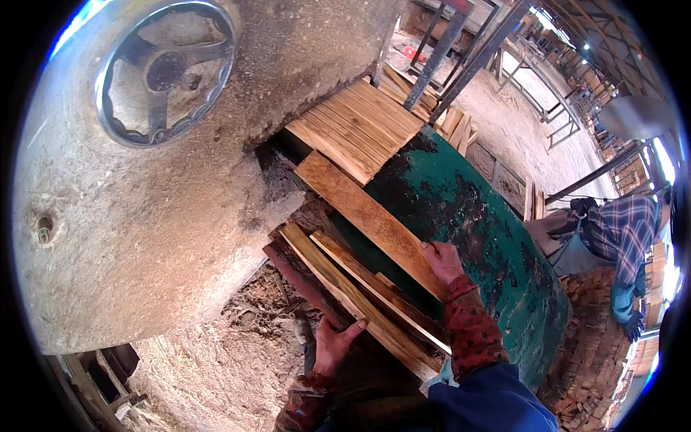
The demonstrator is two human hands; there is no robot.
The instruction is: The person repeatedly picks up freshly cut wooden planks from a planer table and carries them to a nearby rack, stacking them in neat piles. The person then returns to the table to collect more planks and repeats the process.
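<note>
A flat brown plank (367, 216) slants from the stacked boards down toward my body. My right hand (444, 262) grips its right edge, with fingers partly hidden. To the left of it lie several loose slats, including a yellowish slat (335, 284) and a thin slat (353, 268). My left hand (336, 347) is closed at the yellowish slat's left side, thumb against it and fingers hidden below. A dark reddish board (302, 286) runs beside that hand. Several sawn boards (360, 122) lie side by side beyond the plank.
A dusty machine housing (158, 216) with a handwheel (165, 72) fills the left. A worn green metal table (461, 209) lies to the right. Sawdust (209, 374) covers the floor. Another person in a checked shirt (619, 223) stands at the right beside stacked wood blocks (594, 338).
</note>
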